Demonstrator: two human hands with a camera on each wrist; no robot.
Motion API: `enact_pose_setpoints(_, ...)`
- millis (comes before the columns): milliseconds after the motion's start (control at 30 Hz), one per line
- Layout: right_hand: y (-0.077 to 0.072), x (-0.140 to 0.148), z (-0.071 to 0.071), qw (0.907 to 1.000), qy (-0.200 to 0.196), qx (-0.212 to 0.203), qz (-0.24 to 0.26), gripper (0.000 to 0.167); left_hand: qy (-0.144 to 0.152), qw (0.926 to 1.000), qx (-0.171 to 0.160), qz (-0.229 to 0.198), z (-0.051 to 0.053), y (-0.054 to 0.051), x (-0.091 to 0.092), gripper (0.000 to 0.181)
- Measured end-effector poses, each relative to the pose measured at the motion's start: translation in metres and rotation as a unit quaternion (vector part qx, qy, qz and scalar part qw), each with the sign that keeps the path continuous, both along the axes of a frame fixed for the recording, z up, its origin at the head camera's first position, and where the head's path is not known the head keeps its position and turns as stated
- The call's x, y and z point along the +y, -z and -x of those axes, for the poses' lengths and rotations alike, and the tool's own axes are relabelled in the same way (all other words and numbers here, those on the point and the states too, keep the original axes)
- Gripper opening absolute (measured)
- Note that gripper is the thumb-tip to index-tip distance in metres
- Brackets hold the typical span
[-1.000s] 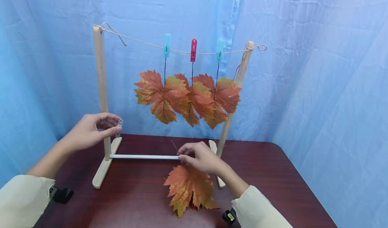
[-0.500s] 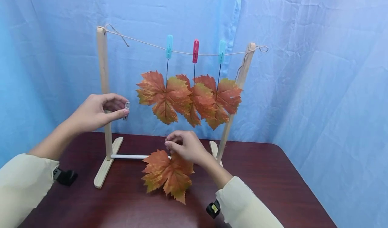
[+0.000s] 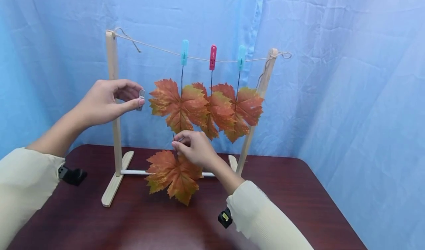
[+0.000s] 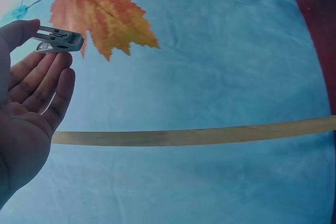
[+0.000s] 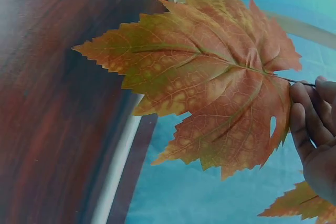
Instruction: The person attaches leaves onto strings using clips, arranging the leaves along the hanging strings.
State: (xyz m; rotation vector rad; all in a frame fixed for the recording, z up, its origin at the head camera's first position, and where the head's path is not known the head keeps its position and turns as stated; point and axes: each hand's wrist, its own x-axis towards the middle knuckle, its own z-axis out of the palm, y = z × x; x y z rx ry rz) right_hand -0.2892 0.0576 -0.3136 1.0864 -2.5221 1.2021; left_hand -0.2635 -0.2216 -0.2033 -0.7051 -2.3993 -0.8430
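My left hand (image 3: 111, 100) pinches a grey clothespin (image 3: 141, 100) between thumb and fingers, beside the left post. In the left wrist view that clothespin (image 4: 60, 40) points away from the palm. With my right hand (image 3: 196, 148) I pinch the dark stem of an orange-green artificial maple leaf (image 3: 174, 178), which hangs below the fingers, above the table. The right wrist view shows this leaf (image 5: 220, 87) broadside. Three similar leaves (image 3: 179, 104) hang above from a string (image 3: 152, 47), held by a blue clothespin (image 3: 184, 52), a red clothespin (image 3: 213, 57) and another blue clothespin (image 3: 241, 58).
The string runs between a left wooden post (image 3: 113, 58) and a right wooden post (image 3: 265, 80). A white rod (image 3: 132, 172) joins their feet low down. The stand is on a dark red table (image 3: 282, 205), with blue cloth (image 3: 332, 76) behind.
My left hand has risen with the grey clothespin. My right hand has lifted the leaf off the table and moved it up and left, below the hanging leaves.
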Motion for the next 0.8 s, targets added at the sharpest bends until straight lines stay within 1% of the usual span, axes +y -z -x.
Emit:
enact_pose_setpoints(167, -0.012, -0.010, 0.002, 1.0000, -0.006, 0.004, 0.005, 0.016, -0.004, 0.9994, 0.033, -0.009, 0.001, -0.013, 0.004, 0.031)
enact_pose_setpoints(300, -0.024, -0.019, 0.000, 0.9998, -0.012, 0.014, 0.002, 0.016, -0.001, 0.9985, 0.052, -0.015, 0.003, -0.020, 0.007, 0.030)
enact_pose_setpoints(400, -0.034, -0.026, -0.001, 0.9996, -0.020, 0.021, -0.001, 0.016, -0.001, 0.9976, 0.068, -0.011, 0.004, -0.024, 0.008, 0.030)
enact_pose_setpoints(500, -0.042, -0.034, -0.002, 0.9993, -0.023, 0.028, -0.006, 0.015, 0.001, 0.9961, 0.088, -0.014, 0.004, -0.031, 0.008, 0.030)
enact_pose_setpoints(633, -0.050, -0.043, -0.002, 0.9990, -0.017, 0.040, -0.008, 0.015, 0.001, 0.9937, 0.108, -0.030, 0.006, -0.044, 0.009, 0.031)
enact_pose_setpoints(800, -0.062, -0.052, -0.004, 0.9980, 0.000, 0.063, 0.003, 0.016, -0.016, 0.9916, 0.123, -0.038, 0.010, -0.058, 0.010, 0.033)
